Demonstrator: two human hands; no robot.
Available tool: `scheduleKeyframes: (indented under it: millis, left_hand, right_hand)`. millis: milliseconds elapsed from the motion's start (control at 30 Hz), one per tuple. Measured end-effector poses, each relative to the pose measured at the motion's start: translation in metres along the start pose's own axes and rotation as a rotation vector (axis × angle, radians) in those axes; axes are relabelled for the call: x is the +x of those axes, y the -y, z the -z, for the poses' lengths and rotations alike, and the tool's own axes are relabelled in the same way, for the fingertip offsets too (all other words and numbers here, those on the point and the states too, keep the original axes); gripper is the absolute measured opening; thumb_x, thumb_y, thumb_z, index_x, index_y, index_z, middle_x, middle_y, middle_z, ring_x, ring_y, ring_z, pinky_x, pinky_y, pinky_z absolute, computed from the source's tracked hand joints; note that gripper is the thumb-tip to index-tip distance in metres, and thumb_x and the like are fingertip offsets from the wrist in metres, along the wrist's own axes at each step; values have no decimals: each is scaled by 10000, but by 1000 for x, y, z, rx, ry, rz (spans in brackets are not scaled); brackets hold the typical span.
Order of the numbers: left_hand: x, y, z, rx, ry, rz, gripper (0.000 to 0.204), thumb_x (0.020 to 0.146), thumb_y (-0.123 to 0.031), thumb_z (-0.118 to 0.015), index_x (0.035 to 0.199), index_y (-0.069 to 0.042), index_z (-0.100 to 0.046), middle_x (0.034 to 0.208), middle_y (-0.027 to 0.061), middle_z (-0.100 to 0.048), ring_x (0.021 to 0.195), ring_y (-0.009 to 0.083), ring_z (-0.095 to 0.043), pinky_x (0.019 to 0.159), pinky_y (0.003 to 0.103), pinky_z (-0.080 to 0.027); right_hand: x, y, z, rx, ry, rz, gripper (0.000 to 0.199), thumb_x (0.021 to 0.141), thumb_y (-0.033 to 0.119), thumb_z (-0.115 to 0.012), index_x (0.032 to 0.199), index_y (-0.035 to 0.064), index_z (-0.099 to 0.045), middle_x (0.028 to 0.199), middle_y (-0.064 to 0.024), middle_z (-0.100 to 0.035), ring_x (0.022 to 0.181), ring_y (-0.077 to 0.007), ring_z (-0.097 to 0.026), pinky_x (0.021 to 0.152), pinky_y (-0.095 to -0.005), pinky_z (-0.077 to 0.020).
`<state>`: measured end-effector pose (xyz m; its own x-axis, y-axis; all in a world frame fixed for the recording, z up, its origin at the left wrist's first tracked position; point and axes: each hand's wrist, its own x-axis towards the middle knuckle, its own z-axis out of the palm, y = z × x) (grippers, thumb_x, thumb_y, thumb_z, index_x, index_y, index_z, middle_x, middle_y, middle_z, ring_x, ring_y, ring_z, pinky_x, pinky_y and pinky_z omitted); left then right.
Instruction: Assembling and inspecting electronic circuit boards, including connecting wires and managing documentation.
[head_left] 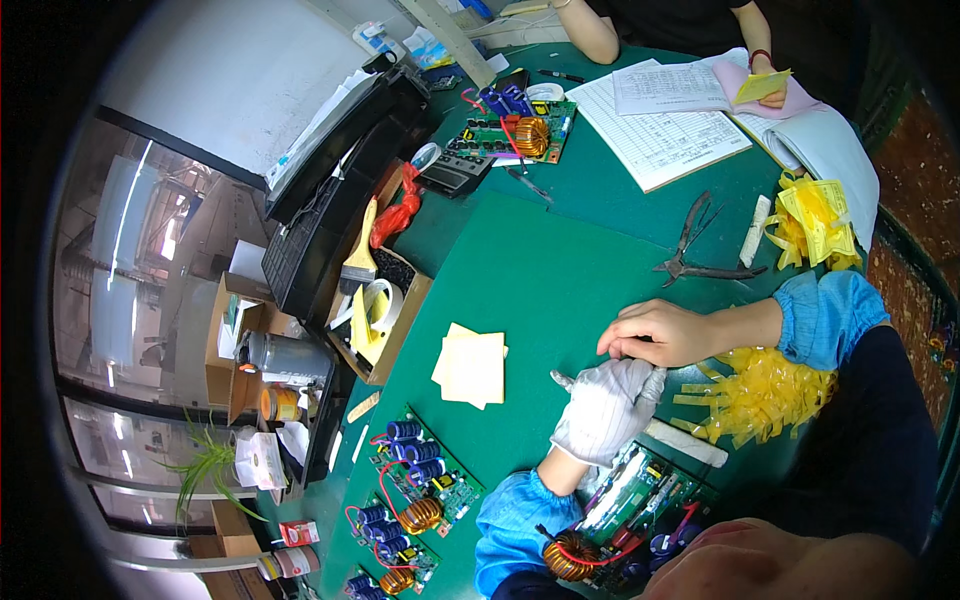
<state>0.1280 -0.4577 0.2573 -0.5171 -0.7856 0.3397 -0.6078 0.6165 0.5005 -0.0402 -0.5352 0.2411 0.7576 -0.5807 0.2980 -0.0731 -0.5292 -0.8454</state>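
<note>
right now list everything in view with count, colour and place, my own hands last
table: one, green, across the middle
circuit boards: at least four, green, lower left, bottom and far side
yellow strip bundles: two, yellow, right side
paper squares: at least two, pale yellow, centre
pliers: one, dark, right of centre
printed sheets: several, white, upper right
red bag: one, red, upper left
brush: one, yellowish handle, left
plant: one, green, lower left
co-worker: one, black top, top edge
smaller clutter: uncounted, mixed, left
sleeves: two, blue, bottom and right
left hand: one, white glove, right of centre
right hand: one, bare, just above it
</note>
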Motion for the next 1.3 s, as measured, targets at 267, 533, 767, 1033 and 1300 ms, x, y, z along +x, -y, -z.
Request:
scheduleKeyframes:
  millis: [267, 533, 767, 1033, 1300]
  left_hand:
    - [1, 0, 0, 12, 6, -1, 154, 877, -178, -680, 800, -59, -620, 683, 154, -604, 605, 361, -600, 548, 457, -463]
    - [1, -2, 2, -9, 5, -4, 157, 869, -169, -684, 783, -59, -612, 672, 152, -594, 602, 362, -594, 546, 456, -462]
    - [2, -1, 0, 0, -9, -3, 152, 864, -161, -689, 779, -60, -613, 670, 150, -596, 591, 356, -593, 540, 450, -463]
    - [1, -1, 1, 5, 0, -4, 151, 865, -170, -689, 786, -64, -617, 674, 150, -601, 593, 359, -596, 539, 455, -464]
    - [1, -1, 2, 26, 27, 6, 156, 871, -175, -683, 788, -62, -615, 680, 150, -604, 601, 362, -595, 547, 464, -460]
  right_hand:
    - [0, -2, 0, -10, 7, 4, 183, 951, 71, -533, 1064, 21, -667, 887, -85, -701, 824, -230, -661, 723, -349, -522]
    - [0, -1, 0, -10, 11, -6, 186, 950, 68, -529, 1064, 19, -667, 895, -84, -702, 835, -227, -657, 731, -351, -522]
    - [0, -1, 0, -6, 10, -13, 188, 949, 65, -528, 1065, 16, -668, 907, -85, -704, 839, -230, -660, 736, -353, -523]
    - [1, -5, -4, 1, -45, 57, 183, 940, 77, -522, 1025, 11, -670, 868, -96, -702, 753, -220, -663, 665, -351, -514]
    - [1, -6, -4, 3, -48, 64, 185, 941, 78, -527, 1045, 14, -666, 860, -95, -700, 746, -220, -659, 662, -351, -512]
